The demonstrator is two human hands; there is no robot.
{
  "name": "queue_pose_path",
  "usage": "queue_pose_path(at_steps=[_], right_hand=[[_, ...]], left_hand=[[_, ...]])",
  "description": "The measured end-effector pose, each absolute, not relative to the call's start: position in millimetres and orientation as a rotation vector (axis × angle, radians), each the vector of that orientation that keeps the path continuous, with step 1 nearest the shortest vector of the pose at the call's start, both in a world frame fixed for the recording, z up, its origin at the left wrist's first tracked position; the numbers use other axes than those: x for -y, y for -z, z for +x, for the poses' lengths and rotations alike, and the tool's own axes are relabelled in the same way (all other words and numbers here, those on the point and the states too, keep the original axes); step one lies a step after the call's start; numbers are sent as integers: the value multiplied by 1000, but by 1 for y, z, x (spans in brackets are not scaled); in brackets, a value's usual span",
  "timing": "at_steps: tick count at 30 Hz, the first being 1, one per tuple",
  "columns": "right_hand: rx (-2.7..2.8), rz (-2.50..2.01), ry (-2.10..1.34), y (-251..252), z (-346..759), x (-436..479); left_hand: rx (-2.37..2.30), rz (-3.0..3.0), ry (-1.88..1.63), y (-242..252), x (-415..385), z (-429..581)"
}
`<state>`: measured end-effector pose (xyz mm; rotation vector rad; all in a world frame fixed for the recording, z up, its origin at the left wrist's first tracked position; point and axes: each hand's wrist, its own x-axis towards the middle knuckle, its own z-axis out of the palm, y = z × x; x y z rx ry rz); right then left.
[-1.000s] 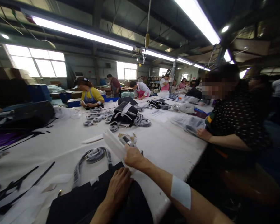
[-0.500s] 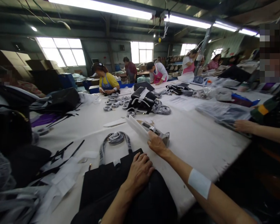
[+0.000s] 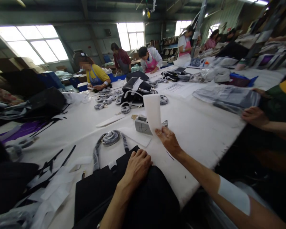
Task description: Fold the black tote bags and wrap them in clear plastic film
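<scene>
A black handbag lies on the table in front of me, its plastic-wrapped handles stretched toward the far side. My left hand presses on the bag, fingers curled over its upper edge. Between thumb and fingers, my right hand pinches the lower end of a white foam sheet, which stands upright above the table. Just behind that sheet is a grey tape dispenser, partly covered. Another flat white sheet lies between the dispenser and the bag.
Coiled, wrapped straps and a black bag sit farther back. Black strips and white wrapping scraps lie at left. At right, a co-worker's hand touches a plastic-covered item. Other people work across the table.
My right hand has raised the foam sheet from a slant to upright. A flat white sheet now shows on the table beneath. My left hand stays on the bag; the view has shifted.
</scene>
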<state>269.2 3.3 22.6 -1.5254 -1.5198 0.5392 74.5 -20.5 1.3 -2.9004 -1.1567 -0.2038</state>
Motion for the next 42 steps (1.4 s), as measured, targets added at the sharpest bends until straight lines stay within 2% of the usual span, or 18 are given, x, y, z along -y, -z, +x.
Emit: queue_pose_path(at_steps=[6, 17, 24, 31, 37, 42], right_hand=[[1320, -1367, -998, -11, 272, 10], [1132, -1256, -1639, 1, 249, -14], [1060, -1200, -1661, -20, 249, -41], [1150, -1199, -1874, -20, 231, -37], [1492, -1321, -2011, -13, 238, -33], [1709, -1330, -1940, 4, 233, -17]], left_hand=[[1157, -2856, 84, -15, 26, 72], [1126, -2913, 254, -13, 32, 65], [1062, -2886, 418, -8, 37, 60], [1021, -2835, 510, -10, 39, 58], [1058, -2805, 536, -9, 37, 56], [1058, -2830, 555, -9, 37, 55]])
